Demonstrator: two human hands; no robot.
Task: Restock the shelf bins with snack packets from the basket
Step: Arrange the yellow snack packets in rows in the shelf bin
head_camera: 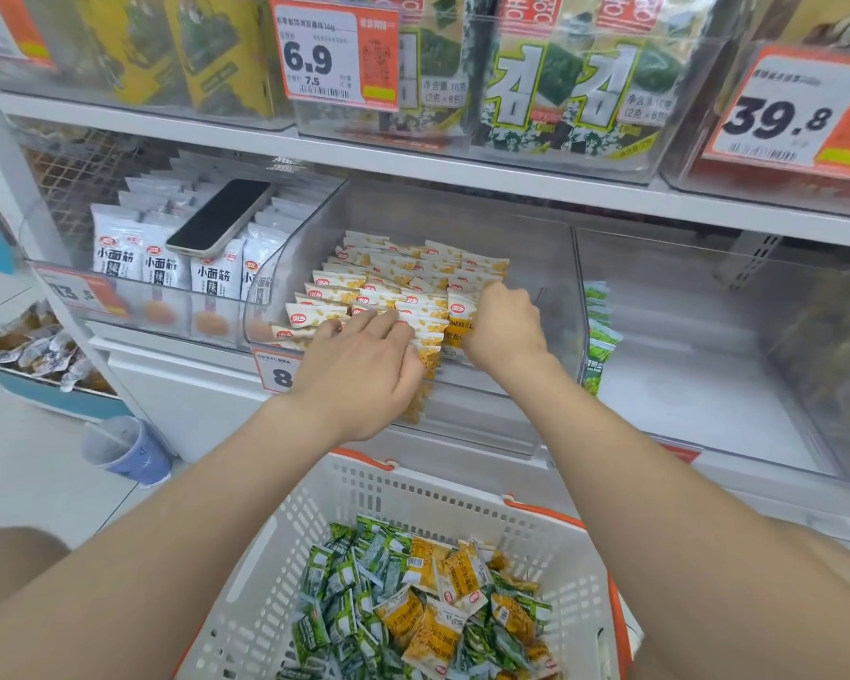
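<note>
A clear shelf bin (555, 287) holds rows of upright yellow-and-white snack packets (393, 274). My left hand (364, 365) lies over the front rows with its fingers stretched out, touching the packet tops. My right hand (504, 323) reaches into the bin's front right, fingers curled round the front yellow packet (460, 319). Below, a white basket (462, 503) with orange handles holds a heap of green packets (349, 581) and yellow packets (438, 630).
Left bin holds white packets (163, 267) with a phone (219, 215) lying on top. Right bin (707, 336) has a few green packets (599, 331) at its left wall. Seaweed packs and price tags fill the upper shelf. A blue cup (128, 446) stands on the floor at left.
</note>
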